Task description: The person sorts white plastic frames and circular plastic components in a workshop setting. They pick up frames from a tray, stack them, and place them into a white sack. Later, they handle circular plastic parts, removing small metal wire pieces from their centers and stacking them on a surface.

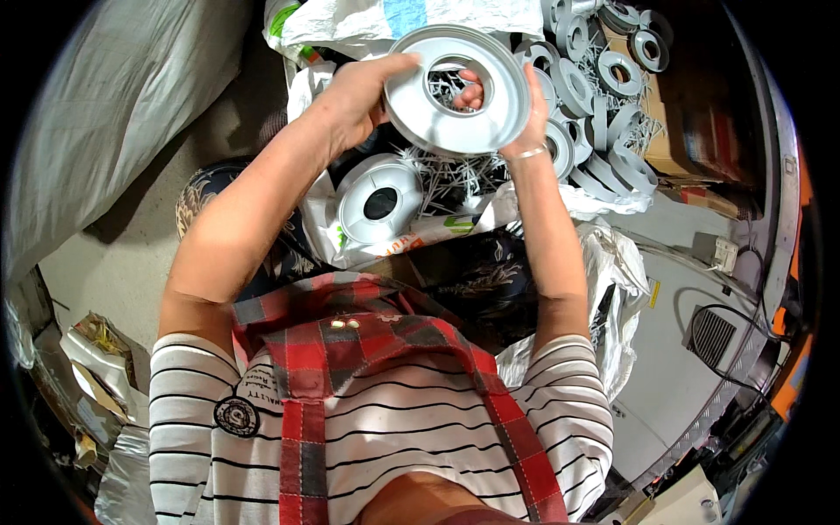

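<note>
Both my hands hold up a round light-grey plastic ring (502, 114) with a wide flange and a large centre hole. My left hand (363, 103) grips its left rim, thumb on the upper face. At the right rim is my right hand (530, 114), its fingers curling behind the ring and showing through the hole. Below, a similar grey ring (353, 197) lies tilted at the near left side of an open white sack (350, 252). Thin grey plastic scraps (446, 188) fill the sack beside it.
Many grey rings (573, 87) are heaped on the right among more scraps, near brown cardboard (669, 153). A grey machine panel (665, 350) with a vent and black cable stands to the right. At the left hangs a large pale sheet (114, 105).
</note>
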